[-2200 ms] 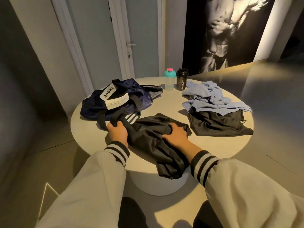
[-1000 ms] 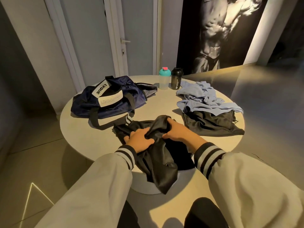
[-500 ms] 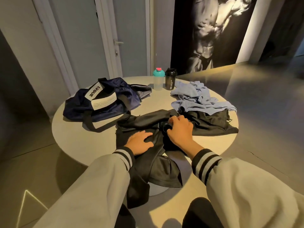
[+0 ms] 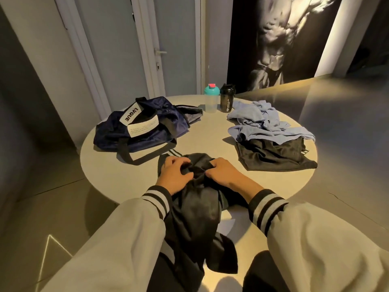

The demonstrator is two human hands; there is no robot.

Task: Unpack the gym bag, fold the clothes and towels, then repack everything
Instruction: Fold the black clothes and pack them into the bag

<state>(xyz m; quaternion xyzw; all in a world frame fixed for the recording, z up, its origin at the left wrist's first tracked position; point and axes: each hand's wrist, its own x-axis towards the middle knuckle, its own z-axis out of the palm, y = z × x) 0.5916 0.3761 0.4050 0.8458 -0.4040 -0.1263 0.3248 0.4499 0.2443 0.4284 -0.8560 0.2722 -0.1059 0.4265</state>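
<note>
The only word I can read is "LVQUE", black on a white strap tag (image 4: pixel 129 116) on the navy gym bag (image 4: pixel 147 131), which lies on the round desk (image 4: pixel 109 171) beyond my left hand (image 4: pixel 175 175) and a little to its outer side. Beside the tag sits one white patch (image 4: pixel 143 127) with several lines of print too small for me to make out.

Both my hands are clamped on one black garment (image 4: pixel 195 211). The left hand's fingers curl over a bunched fold, and my right hand (image 4: pixel 221 174), just beside it, pinches the same fold. The garment runs from under my hands over the desk's near edge and hangs down between my sleeves. Three white stripes (image 4: pixel 173 153) show on the cloth just past the left hand's fingertips.

Far beyond the hands stand two shaker bottles, upright and side by side: a clear one with a teal lid (image 4: pixel 211 100) and a black one (image 4: pixel 227 100) whose pale print I cannot read.

Beyond my right hand and out to its side lies a light blue heap (image 4: pixel 265 125), possibly more than one piece, overlapping a second black garment (image 4: pixel 273 159) spread flat.
</note>
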